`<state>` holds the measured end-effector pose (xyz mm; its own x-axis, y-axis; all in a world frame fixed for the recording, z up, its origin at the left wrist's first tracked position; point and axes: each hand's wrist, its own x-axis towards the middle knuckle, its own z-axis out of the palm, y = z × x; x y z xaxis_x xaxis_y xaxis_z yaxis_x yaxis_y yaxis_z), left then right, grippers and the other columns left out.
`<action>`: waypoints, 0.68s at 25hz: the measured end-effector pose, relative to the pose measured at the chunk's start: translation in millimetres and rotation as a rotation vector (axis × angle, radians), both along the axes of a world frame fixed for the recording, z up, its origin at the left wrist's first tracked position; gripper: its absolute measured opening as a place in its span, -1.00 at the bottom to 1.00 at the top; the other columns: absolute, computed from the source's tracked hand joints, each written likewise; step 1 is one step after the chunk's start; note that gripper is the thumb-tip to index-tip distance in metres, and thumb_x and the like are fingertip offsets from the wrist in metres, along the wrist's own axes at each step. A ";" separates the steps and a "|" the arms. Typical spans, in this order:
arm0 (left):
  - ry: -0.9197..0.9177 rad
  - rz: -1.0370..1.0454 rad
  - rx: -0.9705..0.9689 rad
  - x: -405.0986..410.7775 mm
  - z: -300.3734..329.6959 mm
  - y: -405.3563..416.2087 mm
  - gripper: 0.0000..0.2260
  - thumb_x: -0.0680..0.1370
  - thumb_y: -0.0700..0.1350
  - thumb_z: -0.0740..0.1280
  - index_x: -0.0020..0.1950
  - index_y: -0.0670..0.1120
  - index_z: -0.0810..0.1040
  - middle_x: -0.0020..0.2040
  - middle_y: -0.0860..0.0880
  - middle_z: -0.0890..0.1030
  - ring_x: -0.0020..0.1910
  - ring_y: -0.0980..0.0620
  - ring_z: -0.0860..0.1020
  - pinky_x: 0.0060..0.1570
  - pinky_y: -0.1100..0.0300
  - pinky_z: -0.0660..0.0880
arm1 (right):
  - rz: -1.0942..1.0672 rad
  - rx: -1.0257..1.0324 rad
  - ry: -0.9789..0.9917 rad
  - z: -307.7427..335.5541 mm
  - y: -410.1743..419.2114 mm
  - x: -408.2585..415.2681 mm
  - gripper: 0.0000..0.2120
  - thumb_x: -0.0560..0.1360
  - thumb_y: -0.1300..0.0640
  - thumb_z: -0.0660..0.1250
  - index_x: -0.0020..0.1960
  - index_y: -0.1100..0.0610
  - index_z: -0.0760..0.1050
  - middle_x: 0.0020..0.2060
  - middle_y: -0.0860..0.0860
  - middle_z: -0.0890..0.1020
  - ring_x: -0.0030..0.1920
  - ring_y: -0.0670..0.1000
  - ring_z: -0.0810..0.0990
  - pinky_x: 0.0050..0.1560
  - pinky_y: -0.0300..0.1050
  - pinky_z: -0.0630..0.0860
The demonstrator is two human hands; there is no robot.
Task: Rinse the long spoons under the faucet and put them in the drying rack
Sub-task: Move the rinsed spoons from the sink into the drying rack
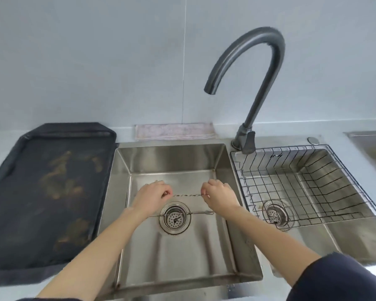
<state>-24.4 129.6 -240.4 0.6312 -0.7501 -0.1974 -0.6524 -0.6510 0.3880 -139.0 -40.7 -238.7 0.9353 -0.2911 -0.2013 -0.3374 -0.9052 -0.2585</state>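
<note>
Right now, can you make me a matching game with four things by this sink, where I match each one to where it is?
Things:
1. faucet
2. rack
3. tray
4. twisted spoon

Places:
A. on the counter, left of the sinks
B. held at both ends by the two hands
C. behind the sinks, spout over the left basin
D. sitting in the right basin

Pairs: 1-C, 2-D, 3-A, 4-B

The left hand and right hand each pinch one end of the twisted spoon.
</note>
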 end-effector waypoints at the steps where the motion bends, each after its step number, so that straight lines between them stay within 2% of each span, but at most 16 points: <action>1: -0.014 -0.013 -0.012 -3.0 7.5 0.0 -0.80 0.55 -0.06 0.24 0.08 -0.06 0.58 0.07 -0.02 0.61 0.05 0.00 0.55 0.06 0.17 0.42 | -0.012 -0.017 -0.024 6.9 -0.3 -4.4 -0.79 0.58 0.16 0.13 0.13 0.15 0.49 0.11 0.08 0.55 0.18 0.11 0.47 0.19 -0.06 0.35; 9: -0.135 -0.114 -0.071 -38.2 42.6 -21.7 -0.81 0.54 -0.07 0.23 0.08 -0.01 0.59 0.06 0.03 0.63 0.04 0.02 0.57 -0.03 0.19 0.43 | -0.162 -0.071 -0.145 30.9 -24.0 -60.2 -0.79 0.58 0.11 0.15 0.13 0.15 0.49 0.11 0.07 0.55 0.18 0.12 0.46 0.16 -0.03 0.39; 17: -0.127 -0.109 -0.059 -83.8 51.1 -104.7 -0.79 0.56 -0.06 0.20 0.11 -0.02 0.57 0.09 -0.02 0.61 0.08 -0.03 0.56 0.01 0.10 0.49 | -0.088 -0.164 -0.186 38.9 -112.8 -109.9 -0.78 0.60 0.08 0.13 0.15 0.11 0.47 0.11 0.03 0.55 0.17 0.08 0.49 0.17 -0.07 0.38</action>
